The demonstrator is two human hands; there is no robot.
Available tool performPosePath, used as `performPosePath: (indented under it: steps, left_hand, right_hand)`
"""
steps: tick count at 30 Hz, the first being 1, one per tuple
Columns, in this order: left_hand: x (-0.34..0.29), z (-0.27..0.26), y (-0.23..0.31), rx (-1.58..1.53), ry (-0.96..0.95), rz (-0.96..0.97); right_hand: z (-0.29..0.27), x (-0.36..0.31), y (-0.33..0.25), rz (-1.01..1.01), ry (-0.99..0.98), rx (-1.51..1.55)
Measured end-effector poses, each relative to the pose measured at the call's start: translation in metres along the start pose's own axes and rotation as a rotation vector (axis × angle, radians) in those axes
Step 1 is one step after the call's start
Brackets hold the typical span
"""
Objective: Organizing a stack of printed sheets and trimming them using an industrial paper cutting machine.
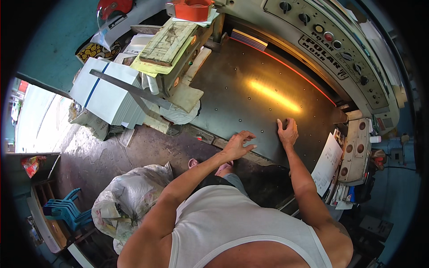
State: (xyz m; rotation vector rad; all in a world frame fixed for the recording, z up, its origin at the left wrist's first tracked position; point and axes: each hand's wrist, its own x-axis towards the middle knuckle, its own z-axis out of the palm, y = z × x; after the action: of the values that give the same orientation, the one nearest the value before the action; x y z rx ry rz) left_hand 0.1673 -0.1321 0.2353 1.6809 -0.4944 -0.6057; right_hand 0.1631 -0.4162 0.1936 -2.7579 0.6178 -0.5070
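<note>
In front of me is the dark metal table of a paper cutting machine, dotted with small round holes. My left hand hovers around the table's near edge, its fingers apart and nothing in them. Farther right, my right hand is over the table with thumb and fingers spread, also without anything in it. Whether either hand touches the metal I cannot tell. A red light line crosses the table's far side. At its left end lies a stack of sheets with purple and yellow edges, well away from both hands.
A control panel with knobs curves above the table. To the left stand a blue-banded stack of white paper and a worn wooden board. Papers lean at right. A bulging plastic bag sits on the floor beside blue stools.
</note>
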Motion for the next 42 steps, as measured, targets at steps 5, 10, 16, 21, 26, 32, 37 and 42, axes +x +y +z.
performPosePath:
  steps: [5, 10, 16, 21, 26, 32, 37, 42]
  left_hand:
    - [-0.005, 0.0, -0.003, 0.002, 0.04, 0.0]
    - [0.008, -0.002, -0.014, 0.068, 0.06, 0.07]
    - [0.081, -0.041, -0.02, 0.179, 0.112, 0.091]
    - [0.154, -0.055, -0.011, 0.266, 0.055, 0.102]
    - [0.247, -0.082, -0.014, 0.695, 0.171, 0.361]
    - [0.373, -0.079, -0.021, 0.758, 0.433, 0.208]
    - [0.434, -0.122, -0.044, 0.883, 0.67, 0.223]
    - [0.462, -0.127, -0.046, 0.714, 0.791, 0.125]
  right_hand:
    - [0.002, -0.007, -0.005, -0.009, -0.003, 0.001]
    - [0.006, -0.011, 0.007, -0.058, 0.075, 0.0]
    - [0.004, 0.009, 0.005, -0.039, 0.135, 0.016]
    - [0.0, -0.025, 0.004, 0.176, 0.09, 0.486]
    - [-0.047, -0.192, -0.016, -0.216, -0.209, 0.188]
    - [-0.03, -0.24, 0.118, 1.0, -0.044, 0.866]
    - [-0.048, -0.187, 0.094, 0.064, -0.255, 0.019]
    - [-0.071, -0.169, 0.105, 0.121, -0.844, -0.023]
